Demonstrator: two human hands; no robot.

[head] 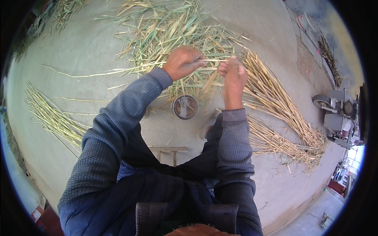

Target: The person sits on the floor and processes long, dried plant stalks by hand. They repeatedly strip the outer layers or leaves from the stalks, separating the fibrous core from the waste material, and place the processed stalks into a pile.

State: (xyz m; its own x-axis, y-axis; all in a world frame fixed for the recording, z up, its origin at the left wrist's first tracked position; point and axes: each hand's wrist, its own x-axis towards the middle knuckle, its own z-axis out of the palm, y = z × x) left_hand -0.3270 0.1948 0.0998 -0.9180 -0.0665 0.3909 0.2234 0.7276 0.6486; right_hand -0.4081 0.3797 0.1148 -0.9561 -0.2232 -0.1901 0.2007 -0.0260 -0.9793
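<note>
A thin pale reed stalk [215, 60] stretches between my two hands, above a heap of stripped leaves. My left hand [183, 62] grips it with the fingers curled, and its other part appears to run off to the left over the floor. Thumb and fingertips of my right hand [234, 72] pinch the stalk's right end. Green and straw-coloured leaves and husks [174, 32] lie loose under and beyond both hands. Below them, between my feet, a round metal bowl [185, 107] stands on the floor with a little liquid or something shiny inside.
Right of me lie bundles of dry unpeeled stalks [274, 94]; at left, a spread of peeled yellowish stalks [56, 118]. A wooden stool frame [168, 149] shows between my legs. Farther right are a wheeled vehicle [339, 115] and a white bucket [306, 21].
</note>
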